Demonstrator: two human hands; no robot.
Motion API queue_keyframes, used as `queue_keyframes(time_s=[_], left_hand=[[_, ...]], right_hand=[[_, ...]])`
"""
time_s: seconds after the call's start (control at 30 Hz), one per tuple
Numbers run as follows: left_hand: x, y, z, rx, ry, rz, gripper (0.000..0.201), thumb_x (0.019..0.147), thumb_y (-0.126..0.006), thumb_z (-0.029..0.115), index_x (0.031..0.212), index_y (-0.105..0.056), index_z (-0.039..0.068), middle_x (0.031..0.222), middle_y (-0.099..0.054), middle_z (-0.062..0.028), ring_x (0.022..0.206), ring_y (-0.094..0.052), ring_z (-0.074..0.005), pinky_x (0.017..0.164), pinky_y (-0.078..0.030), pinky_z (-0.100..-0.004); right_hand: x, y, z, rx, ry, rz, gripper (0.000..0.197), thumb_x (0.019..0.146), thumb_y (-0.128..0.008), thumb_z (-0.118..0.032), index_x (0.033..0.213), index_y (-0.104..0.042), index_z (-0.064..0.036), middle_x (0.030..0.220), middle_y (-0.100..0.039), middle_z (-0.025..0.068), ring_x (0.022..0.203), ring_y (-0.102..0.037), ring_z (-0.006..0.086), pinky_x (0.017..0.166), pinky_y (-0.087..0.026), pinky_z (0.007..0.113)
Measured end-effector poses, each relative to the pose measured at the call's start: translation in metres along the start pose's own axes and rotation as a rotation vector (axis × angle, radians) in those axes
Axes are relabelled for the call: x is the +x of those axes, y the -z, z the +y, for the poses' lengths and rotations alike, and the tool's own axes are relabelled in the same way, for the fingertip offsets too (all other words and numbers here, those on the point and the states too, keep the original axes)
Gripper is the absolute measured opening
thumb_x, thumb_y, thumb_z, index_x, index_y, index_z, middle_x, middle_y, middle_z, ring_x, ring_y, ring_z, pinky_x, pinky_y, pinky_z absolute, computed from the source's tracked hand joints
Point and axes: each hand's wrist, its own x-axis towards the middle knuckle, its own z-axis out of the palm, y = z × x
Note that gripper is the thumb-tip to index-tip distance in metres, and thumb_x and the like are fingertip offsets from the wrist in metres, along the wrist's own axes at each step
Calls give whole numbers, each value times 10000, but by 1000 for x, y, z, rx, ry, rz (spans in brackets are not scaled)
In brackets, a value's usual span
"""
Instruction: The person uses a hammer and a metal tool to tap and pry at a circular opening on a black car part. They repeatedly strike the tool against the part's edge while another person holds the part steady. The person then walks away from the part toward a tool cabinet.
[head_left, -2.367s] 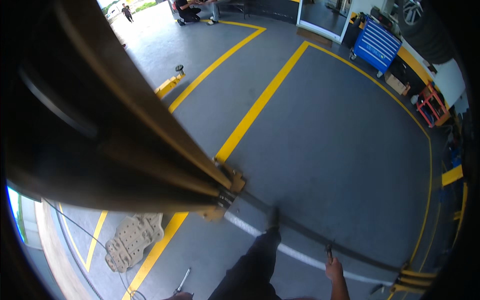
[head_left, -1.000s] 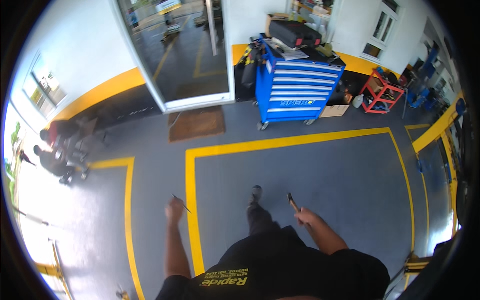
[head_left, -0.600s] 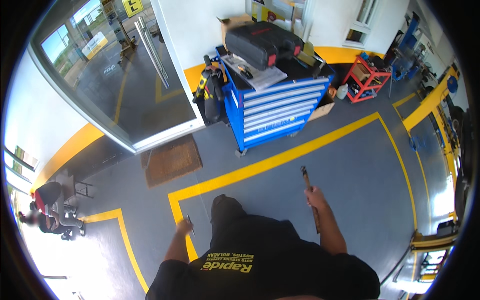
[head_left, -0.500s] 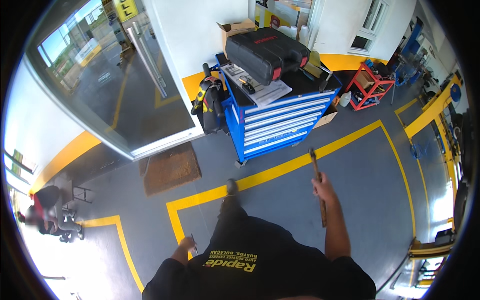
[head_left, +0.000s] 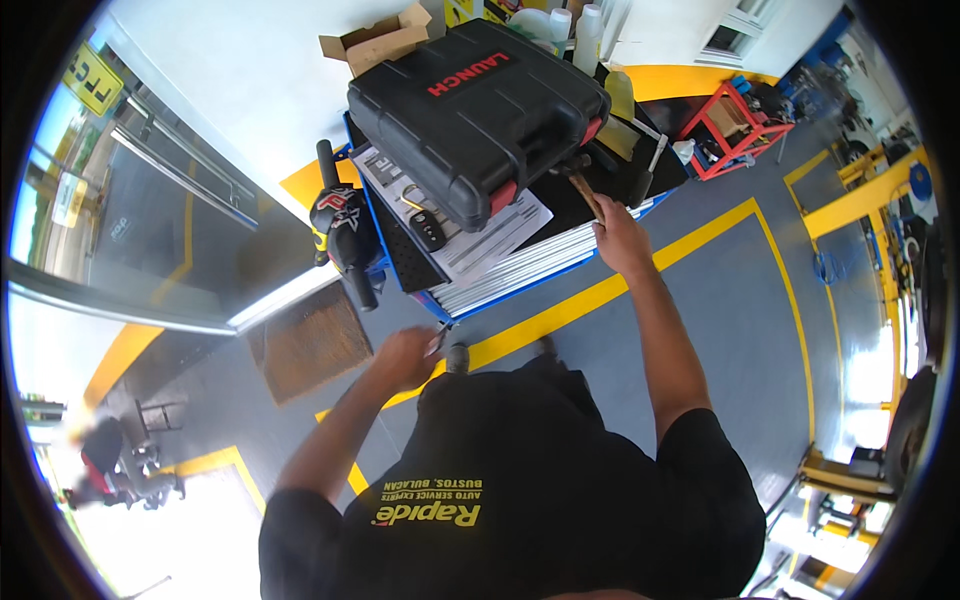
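My right hand [head_left: 624, 240] is closed around the wooden handle of a hammer [head_left: 586, 195]. The hammer's dark head lies at the black top of the blue tool cabinet [head_left: 402, 240], beside a large black hard case [head_left: 470, 110]. My left hand [head_left: 408, 358] is closed on a thin dark tool [head_left: 443, 335], just short of the cabinet's near left corner; its kind is too small to make out. On printed sheets [head_left: 495, 240] in front of the case lies a black car key [head_left: 426, 230].
A black and red power tool [head_left: 345, 235] hangs at the cabinet's left side. Bottles [head_left: 588, 40] and an open cardboard box [head_left: 375, 42] stand behind the case. A red cart [head_left: 735, 130] is at right, a brown doormat [head_left: 310, 345] at left, and a seated person [head_left: 115, 465] farther left.
I have stepped up to the cabinet. My right hand has carried the hammer forward to its top, and my left hand has come forward and up with the thin tool.
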Motion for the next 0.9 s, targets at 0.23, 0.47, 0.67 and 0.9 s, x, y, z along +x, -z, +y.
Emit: queue_keyframes(time_s=[0.23,0.47,0.67,0.9], left_hand=[[228,12,199,-243,191,308,296,867,-625,144,1062,-648,-79,1069,-674,-338,1052,-668,-471,958,-526,-513],[331,-6,213,-103,410,626,442,878,-682,197,1203,-574,-82,1121,-663,-336,1068,-663,-474,924,-548,-530],[200,-32,233,-49,191,522,436,906,-693,258,1253,-557,31,1130,-671,-210,1030,-673,-420,870,-560,-495],[-75,-225,115,-223,1169,97,438,912,-627,319,1250,-616,40,1238,-667,-188,1215,-619,-370,1003,-519,-471]], right_hand=[[13,16,31,108,137,44,433,926,-689,-146,1333,-570,-56,1247,-549,169,1179,-582,360,963,-532,448],[-17,45,150,411,294,165,306,944,-669,-146,1234,-611,-67,1289,-587,154,1151,-600,299,881,-569,405],[-13,54,229,523,43,24,340,912,-693,-137,1234,-616,-60,1213,-635,140,1092,-623,285,896,-536,393],[-8,81,73,989,781,20,218,879,-707,-7,853,-502,-75,784,-495,63,665,-484,171,589,-402,302]])
